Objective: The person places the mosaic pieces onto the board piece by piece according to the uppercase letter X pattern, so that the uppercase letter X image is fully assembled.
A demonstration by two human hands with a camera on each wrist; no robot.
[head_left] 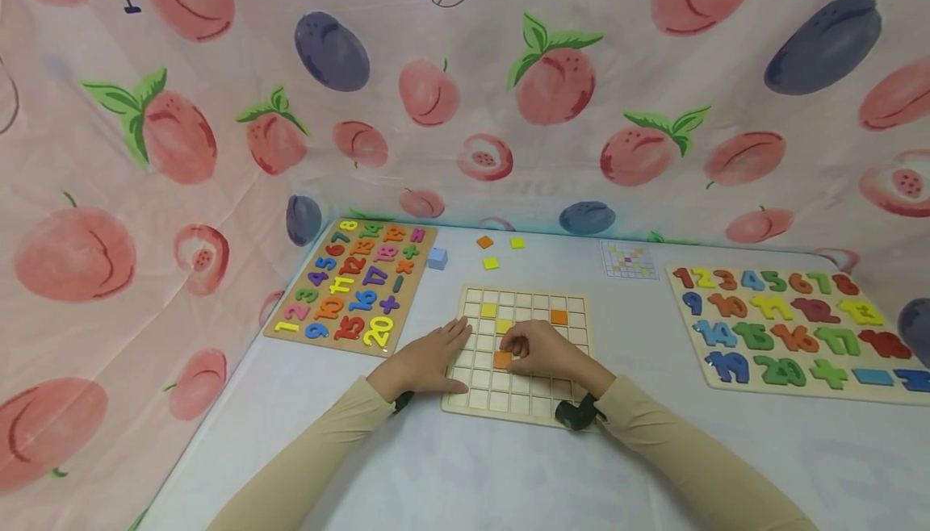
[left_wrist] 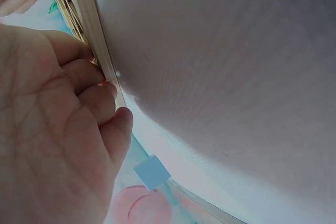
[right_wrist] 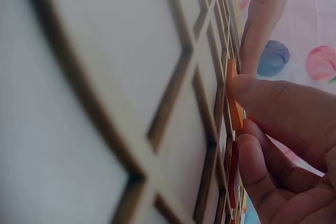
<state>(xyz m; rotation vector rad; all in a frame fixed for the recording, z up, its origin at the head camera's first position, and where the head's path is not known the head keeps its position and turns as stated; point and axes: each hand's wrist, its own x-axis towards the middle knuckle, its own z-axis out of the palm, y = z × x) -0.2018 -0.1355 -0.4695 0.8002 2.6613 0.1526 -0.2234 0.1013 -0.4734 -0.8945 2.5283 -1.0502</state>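
Note:
A wooden grid board (head_left: 483,406) lies flat on the table in the head view. My right hand (head_left: 545,351) is over its middle, pinching an orange tile (head_left: 502,361) at a cell; thumb and fingertips meet the tile (right_wrist: 234,98) in the right wrist view. Beside these fingers is a red tile (right_wrist: 233,174), hidden in the head view. Two yellow tiles (head_left: 489,310) and another orange tile (head_left: 559,317) sit in other cells. With fingers extended, my left hand (head_left: 425,360) rests at the board's left edge; its palm (left_wrist: 47,114) shows in the left wrist view.
Behind the board lie a loose orange tile (head_left: 484,242), two loose yellow tiles (head_left: 490,263), a blue block (head_left: 437,258) and a pattern card (head_left: 628,260). Number boards stand left (head_left: 330,340) and right (head_left: 770,388). A fruit-print curtain (head_left: 450,31) hangs behind.

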